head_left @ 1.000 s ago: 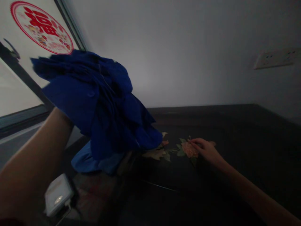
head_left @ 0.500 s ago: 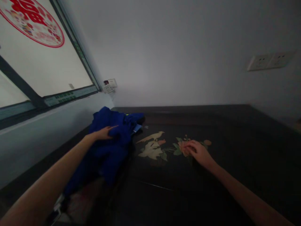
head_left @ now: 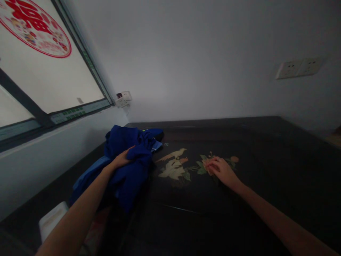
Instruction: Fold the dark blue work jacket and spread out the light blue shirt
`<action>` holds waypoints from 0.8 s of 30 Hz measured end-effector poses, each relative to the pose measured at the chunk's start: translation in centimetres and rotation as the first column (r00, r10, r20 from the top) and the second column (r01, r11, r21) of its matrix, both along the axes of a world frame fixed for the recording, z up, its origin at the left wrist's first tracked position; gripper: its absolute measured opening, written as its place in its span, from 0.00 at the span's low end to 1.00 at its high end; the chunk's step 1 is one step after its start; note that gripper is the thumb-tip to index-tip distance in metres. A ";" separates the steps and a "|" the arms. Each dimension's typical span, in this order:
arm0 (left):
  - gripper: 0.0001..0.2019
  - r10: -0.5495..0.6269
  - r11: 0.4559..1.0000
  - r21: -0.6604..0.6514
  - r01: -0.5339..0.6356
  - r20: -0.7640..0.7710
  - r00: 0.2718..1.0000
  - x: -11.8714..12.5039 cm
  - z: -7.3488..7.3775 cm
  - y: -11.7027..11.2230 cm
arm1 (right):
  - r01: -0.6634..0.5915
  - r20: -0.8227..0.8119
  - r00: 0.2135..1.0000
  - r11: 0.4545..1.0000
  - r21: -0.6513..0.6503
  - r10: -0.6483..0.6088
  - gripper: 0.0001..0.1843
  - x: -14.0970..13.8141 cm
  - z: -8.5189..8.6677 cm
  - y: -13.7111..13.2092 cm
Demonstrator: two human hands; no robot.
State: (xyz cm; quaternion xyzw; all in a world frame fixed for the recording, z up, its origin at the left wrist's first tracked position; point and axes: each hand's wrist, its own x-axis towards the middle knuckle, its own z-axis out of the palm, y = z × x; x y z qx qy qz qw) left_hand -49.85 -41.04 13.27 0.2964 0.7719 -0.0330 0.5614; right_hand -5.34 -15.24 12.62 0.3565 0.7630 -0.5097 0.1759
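Observation:
A crumpled blue garment [head_left: 137, 170] lies heaped on the left of the dark tabletop [head_left: 253, 145]. My left hand [head_left: 123, 159] is closed on its upper folds, with some fingers sunk out of sight in the cloth. A lighter blue patch, perhaps a tag or lining, shows at the garment's right edge. On the right, my right hand [head_left: 222, 171] rests on the tabletop over a painted flower [head_left: 206, 164]. Its fingers are bent and drawn together, and nothing shows between them.
A painted bird [head_left: 174, 154] decorates the tabletop between my hands. A white object [head_left: 52, 217] sits low at the left, partly behind my forearm. Behind the tabletop is a pale wall with outlets [head_left: 299, 68]; a window [head_left: 77, 81] is at the left.
My left hand has moved slightly right and down, deeper into the cloth. The garment's left part has shifted, and the white object now shows more. My right hand stays in place.

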 end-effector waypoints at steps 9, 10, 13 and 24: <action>0.44 -0.016 0.998 0.066 0.013 0.044 0.999 3.7 -0.6 1.9 | -0.016 0.049 0.999 1.000 0.009 0.016 0.13 -0.2 -0.2 -0.2; 0.45 -0.031 0.997 0.065 0.028 0.054 0.998 4.2 -0.7 2.2 | -0.016 0.050 0.999 1.000 0.012 0.015 0.13 -0.3 -0.1 -0.2; 0.44 -0.068 0.996 0.070 0.064 0.048 0.997 5.7 -0.9 2.5 | -0.013 0.044 0.999 1.000 0.022 0.012 0.12 -0.5 0.2 -0.2; 0.47 0.126 0.990 -0.099 -0.102 0.279 0.952 -2.4 0.2 2.3 | 0.024 -0.003 1.000 1.000 -0.013 -0.024 0.14 0.0 0.0 -0.3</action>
